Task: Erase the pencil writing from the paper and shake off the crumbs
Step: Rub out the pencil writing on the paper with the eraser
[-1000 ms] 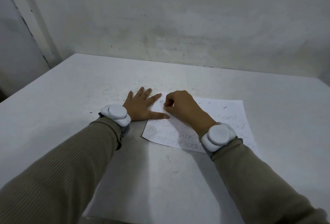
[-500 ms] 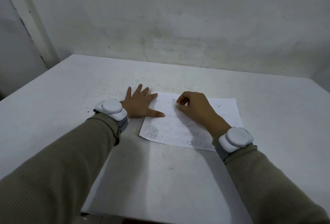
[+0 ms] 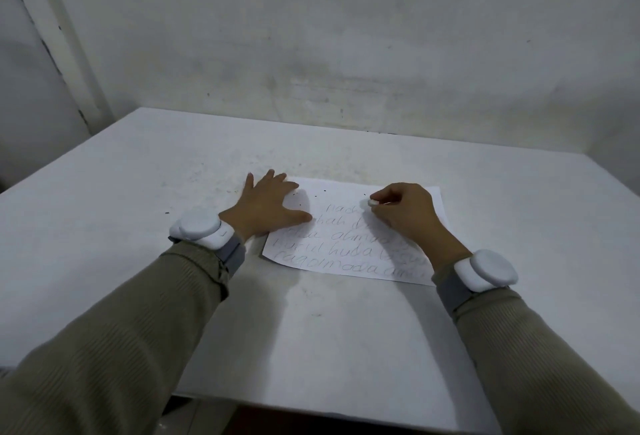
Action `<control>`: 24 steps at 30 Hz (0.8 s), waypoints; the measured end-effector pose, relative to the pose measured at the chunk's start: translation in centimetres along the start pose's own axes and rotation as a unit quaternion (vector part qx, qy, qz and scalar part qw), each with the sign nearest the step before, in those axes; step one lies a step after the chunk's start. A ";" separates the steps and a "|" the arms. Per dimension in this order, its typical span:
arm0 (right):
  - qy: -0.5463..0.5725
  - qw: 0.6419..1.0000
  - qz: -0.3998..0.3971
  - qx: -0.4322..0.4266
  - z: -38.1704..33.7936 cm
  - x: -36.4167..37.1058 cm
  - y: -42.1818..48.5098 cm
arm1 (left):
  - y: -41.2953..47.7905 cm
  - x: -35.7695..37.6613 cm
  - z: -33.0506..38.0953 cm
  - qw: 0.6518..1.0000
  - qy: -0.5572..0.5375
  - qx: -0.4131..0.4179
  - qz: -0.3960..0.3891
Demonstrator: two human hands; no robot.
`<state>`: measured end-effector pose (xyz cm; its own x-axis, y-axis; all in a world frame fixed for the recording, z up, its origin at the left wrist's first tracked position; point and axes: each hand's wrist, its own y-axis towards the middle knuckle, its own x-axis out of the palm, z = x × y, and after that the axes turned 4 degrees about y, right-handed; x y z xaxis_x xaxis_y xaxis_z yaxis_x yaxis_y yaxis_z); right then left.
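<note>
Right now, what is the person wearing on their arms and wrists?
The left sleeve and right sleeve are long, finely ribbed, olive-tan knit. Each wrist carries a rounded white pod, left pod and right pod, on a grey fabric strap. The left hand and right hand are bare: no gloves.

Dim, flat light; soft shadows under arms; wide-angle bowing at edges; slightly soft focus.
</note>
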<state>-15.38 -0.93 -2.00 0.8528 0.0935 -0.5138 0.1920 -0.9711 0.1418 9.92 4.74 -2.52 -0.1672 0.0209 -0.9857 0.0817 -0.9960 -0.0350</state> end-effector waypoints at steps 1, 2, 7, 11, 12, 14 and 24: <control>0.006 1.000 -0.005 0.005 0.0 0.1 -0.1 | -0.4 0.2 0.4 1.000 0.009 -0.001 0.019; 0.010 1.000 -0.009 0.010 0.0 0.1 -0.2 | -0.7 0.4 1.0 0.999 0.014 -0.002 0.035; 0.012 1.000 -0.004 0.020 -0.1 0.5 -0.5 | -1.9 1.9 3.3 0.996 0.030 -0.016 0.083; -0.010 1.000 -0.007 0.017 0.0 0.5 -0.9 | -1.8 2.8 4.5 0.995 0.029 -0.046 0.083; -0.022 1.000 -0.008 0.006 0.0 0.5 -1.0 | -1.7 2.9 4.8 0.995 0.027 -0.054 0.080; -0.057 0.998 -0.011 -0.025 -0.1 0.6 -1.1 | -1.5 3.2 5.5 0.994 0.030 -0.066 0.082; -0.090 0.994 -0.001 -0.064 0.8 -0.9 -0.2 | -1.5 4.7 7.1 0.989 0.001 -0.127 0.073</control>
<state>-16.54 -1.03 -2.24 0.7543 0.0439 -0.6550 0.2642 -0.9337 0.2418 2.06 5.74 -5.91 -0.1337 -0.1218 -0.9835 0.3491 -0.9346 0.0683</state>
